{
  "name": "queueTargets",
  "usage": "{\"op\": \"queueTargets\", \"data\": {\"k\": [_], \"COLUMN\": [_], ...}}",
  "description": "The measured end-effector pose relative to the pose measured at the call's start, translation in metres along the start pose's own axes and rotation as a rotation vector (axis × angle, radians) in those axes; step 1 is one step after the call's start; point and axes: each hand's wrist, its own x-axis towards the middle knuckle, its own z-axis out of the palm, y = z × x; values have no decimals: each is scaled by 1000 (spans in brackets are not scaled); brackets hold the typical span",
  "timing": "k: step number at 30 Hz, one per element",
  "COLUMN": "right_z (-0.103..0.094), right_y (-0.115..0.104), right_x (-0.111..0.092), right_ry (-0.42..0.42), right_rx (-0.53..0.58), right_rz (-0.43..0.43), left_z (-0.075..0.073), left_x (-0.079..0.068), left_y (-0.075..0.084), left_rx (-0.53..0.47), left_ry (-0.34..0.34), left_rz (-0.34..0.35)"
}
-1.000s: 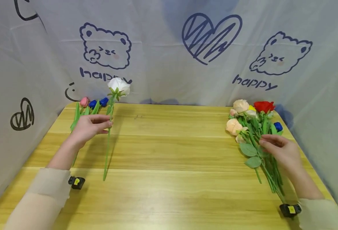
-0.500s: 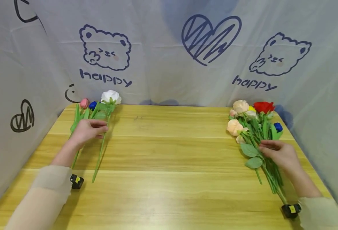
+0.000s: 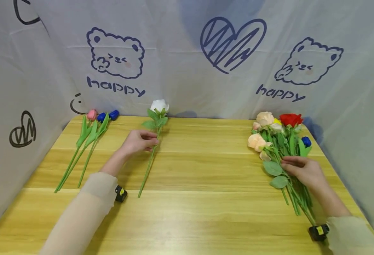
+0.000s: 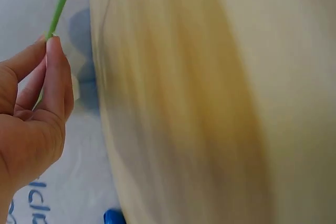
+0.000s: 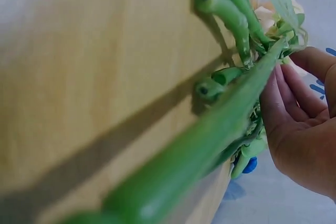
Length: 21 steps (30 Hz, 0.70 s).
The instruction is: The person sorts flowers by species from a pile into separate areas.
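Left hand [image 3: 140,141] pinches a white rose [image 3: 159,106] by the stem, tulips [image 3: 92,134] lying off to its left. Right hand [image 3: 305,172] pinches a stem in the mixed flower bunch [image 3: 281,140], heads just beyond its fingers.

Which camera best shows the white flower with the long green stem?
The head view: its white bloom, green leaves and most of its stem show together. The left wrist view shows mainly stem, pinched in the left hand; the bloom hardly shows. The right wrist view shows none of it.
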Motion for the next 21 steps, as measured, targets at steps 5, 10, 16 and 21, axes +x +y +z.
{"op": "queueTargets", "data": {"k": [5, 10, 16, 21], "right_z": [0, 1, 2, 3], "right_y": [2, 3, 2, 3], "right_x": [0, 0, 3, 5], "right_ry": [-16, -27, -46, -61], "right_rx": [48, 119, 89, 73], "right_rz": [-11, -18, -7, -15], "left_z": [15, 22, 29, 30], "left_x": [18, 24, 23, 24], "left_y": [1, -1, -4, -6], "left_rx": [-47, -81, -83, -47], "left_ry": [-21, -39, -79, -105], "left_rz": [-27, -55, -36, -59]}}
